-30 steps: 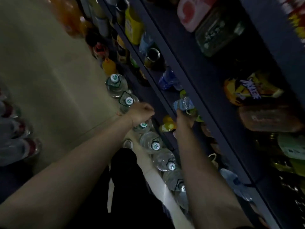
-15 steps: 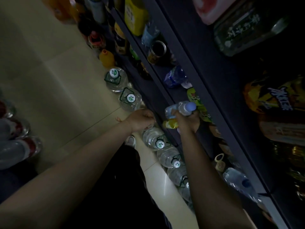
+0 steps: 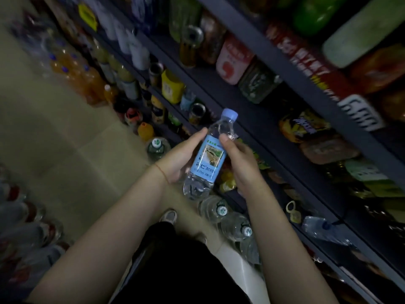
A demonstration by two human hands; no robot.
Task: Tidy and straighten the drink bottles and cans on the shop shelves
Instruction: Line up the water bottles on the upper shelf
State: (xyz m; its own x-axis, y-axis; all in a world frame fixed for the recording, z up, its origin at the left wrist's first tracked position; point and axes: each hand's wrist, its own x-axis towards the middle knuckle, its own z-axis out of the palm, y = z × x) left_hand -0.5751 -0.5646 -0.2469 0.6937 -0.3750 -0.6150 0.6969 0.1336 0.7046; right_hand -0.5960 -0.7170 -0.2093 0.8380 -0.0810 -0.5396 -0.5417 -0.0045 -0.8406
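I hold a small water bottle point(image 3: 208, 159) in front of me with both hands, out in the aisle and clear of the dark shelves point(image 3: 247, 128) on my right. My left hand point(image 3: 179, 159) cups its left side, the thumb lying along the edge of the blue label and the fingers curled behind where I cannot see them. My right hand point(image 3: 238, 161) grips the other side, the thumb pressed on the top corner of the label just under the clear shoulder. The bottle is tilted — its pale blue cap point(image 3: 229, 114) points up and to the right toward the shelves, its ribbed clear base points down toward my legs. A thin red thread point(image 3: 161, 172) circles my left wrist. Below my hands, large water jugs point(image 3: 221, 210) with white-and-green caps stand in a row on the tiled floor point(image 3: 65, 150) along the foot of the shelving. Farther up the aisle stand orange drink bottles point(image 3: 87, 77), blurred by motion. On the shelves I make out a yellow tub point(image 3: 171, 86), an open can point(image 3: 197, 110) and a red-and-white pack point(image 3: 232, 60); another water bottle point(image 3: 322, 230) lies on its side on a lower shelf near my right forearm — the rest is too dark to name. One shoe point(image 3: 168, 216) shows on the floor between my arms.
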